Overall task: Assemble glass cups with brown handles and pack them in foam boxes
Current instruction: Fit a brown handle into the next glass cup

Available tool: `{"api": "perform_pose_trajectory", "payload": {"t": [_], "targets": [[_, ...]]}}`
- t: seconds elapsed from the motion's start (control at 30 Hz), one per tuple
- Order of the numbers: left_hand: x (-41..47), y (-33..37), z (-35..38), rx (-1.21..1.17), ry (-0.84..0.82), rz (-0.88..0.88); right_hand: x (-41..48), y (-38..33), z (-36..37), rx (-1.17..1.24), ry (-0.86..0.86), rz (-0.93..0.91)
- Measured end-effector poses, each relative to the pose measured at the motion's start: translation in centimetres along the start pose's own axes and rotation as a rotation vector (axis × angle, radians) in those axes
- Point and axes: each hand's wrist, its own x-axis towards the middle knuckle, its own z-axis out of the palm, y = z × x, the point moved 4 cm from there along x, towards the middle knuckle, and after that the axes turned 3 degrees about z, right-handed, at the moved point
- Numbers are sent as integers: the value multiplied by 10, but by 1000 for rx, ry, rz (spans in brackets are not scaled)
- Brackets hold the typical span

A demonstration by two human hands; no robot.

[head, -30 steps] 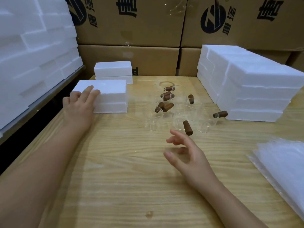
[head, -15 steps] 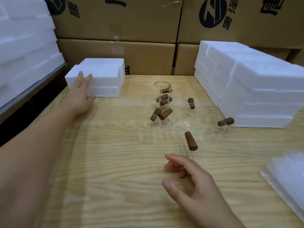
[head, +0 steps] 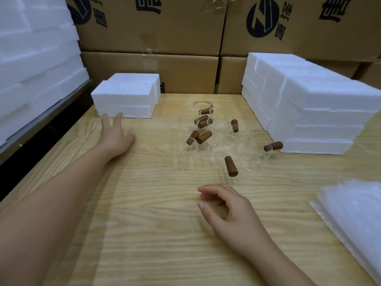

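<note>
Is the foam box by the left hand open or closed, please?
Closed: the foam box shows a flat, unbroken top with no cavity visible.

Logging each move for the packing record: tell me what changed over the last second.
The left hand pushed the near foam box back against the rear foam box, then slid off its top; it now lies flat on the table, fingertips at the box's front edge. The right hand drew back a little from the glass cups, holding nothing. The cups and the foam stack stayed put.
</note>
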Motion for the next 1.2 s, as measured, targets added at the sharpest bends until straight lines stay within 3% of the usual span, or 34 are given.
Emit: {"api": "perform_pose_trajectory", "payload": {"t": [0.3, 0.53, 0.77, 1.2], "targets": [[-119, 61, 33, -44, -133, 148, 0, -2, 0, -68, 5, -9], [-145, 93, 60, -55, 44, -8, -2, 0, 0, -50, 17, -3], [-128, 100, 66, -219, 152, -74, 1, 5, -1, 41, 39, 43], [-183, 81, 50, -318, 146, 39, -3, 0, -4, 24, 61, 46]]}}
